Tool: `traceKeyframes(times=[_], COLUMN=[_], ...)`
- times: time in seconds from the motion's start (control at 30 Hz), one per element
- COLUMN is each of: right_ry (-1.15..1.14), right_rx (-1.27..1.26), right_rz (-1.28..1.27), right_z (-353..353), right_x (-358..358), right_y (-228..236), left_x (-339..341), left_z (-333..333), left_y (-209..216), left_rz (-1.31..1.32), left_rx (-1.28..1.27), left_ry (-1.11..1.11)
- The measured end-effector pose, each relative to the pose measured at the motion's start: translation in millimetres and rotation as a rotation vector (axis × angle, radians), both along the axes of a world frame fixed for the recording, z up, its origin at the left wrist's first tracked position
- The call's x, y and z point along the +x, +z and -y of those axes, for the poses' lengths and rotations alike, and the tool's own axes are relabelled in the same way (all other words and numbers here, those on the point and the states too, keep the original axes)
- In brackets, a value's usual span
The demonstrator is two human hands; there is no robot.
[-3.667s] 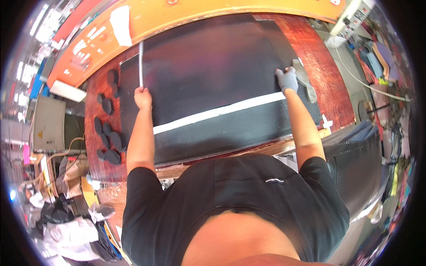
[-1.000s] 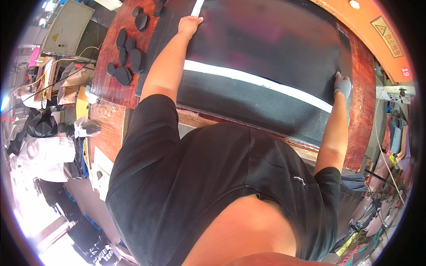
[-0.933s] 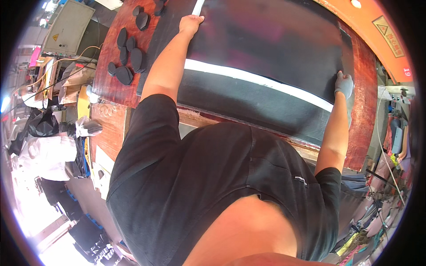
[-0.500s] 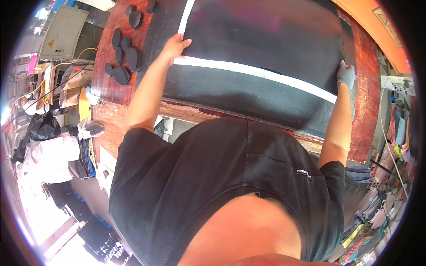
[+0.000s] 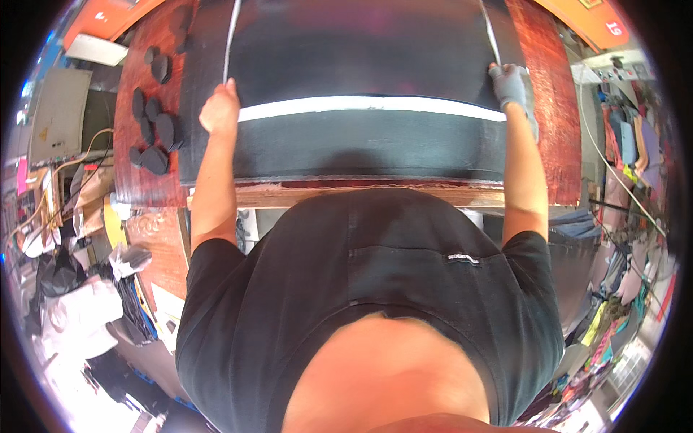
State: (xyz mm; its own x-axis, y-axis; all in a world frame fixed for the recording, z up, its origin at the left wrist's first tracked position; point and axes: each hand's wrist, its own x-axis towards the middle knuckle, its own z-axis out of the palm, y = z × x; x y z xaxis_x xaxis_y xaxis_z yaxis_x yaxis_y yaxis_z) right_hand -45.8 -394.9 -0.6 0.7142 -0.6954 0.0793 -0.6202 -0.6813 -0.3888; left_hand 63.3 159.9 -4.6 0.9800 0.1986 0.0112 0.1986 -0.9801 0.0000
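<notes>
A large smooth black sheet (image 5: 354,54) lies over a white layer (image 5: 310,108), which shows as a broad band along the front and thin lines down both sides. Beneath both is a wider black mat (image 5: 361,141). My left hand (image 5: 219,108), bare, is closed at the black sheet's front left corner, thumb pointing away from me. At the opposite front corner, my right hand (image 5: 511,85) wears a grey glove with bare fingertips. Its fingers are bent round the sheet's right edge, and the gripping fingertips are partly hidden.
Several black rounded pads (image 5: 164,131) lie on the reddish board (image 5: 552,130) left of the mat. An orange machine frame (image 5: 570,22) arches over the far side. A grey metal box (image 5: 61,112) stands at left. Piled fabric pieces (image 5: 613,289) fill the right.
My view has turned and squared up with the board. The black sheet now sits straighter, with white showing on both sides. My left hand has gone from thumb-spread to closed.
</notes>
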Motion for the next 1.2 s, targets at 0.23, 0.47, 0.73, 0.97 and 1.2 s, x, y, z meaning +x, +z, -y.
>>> traceKeyframes(times=[0.23, 0.47, 0.73, 0.97, 1.2], right_ry=[0.032, 0.005, 0.636, 0.633, 0.66], right_rx=[-0.174, -0.131, -0.521, -0.523, -0.373], right_rz=[0.125, 0.13, 0.43, 0.292, 0.359], right_z=[-23.9, -19.5, -59.5, -61.1, -52.6], right_x=[-24.9, -26.8, -38.8, -32.5, -35.6], right_y=[-19.4, -18.1, -20.5, -39.9, -38.1], left_x=[-14.4, -59.2, -62.3, -63.5, -56.0], left_z=[44.9, 207.3, 211.5, 224.8, 212.4], left_y=[26.3, 3.3, -6.8, -10.2, -4.6], left_rz=[0.481, 0.097, -0.08, -0.056, 0.02], left_rx=[0.141, -0.082, -0.242, -0.391, -0.546], left_ry=[-0.407, -1.209, -1.147, -1.078, -1.139])
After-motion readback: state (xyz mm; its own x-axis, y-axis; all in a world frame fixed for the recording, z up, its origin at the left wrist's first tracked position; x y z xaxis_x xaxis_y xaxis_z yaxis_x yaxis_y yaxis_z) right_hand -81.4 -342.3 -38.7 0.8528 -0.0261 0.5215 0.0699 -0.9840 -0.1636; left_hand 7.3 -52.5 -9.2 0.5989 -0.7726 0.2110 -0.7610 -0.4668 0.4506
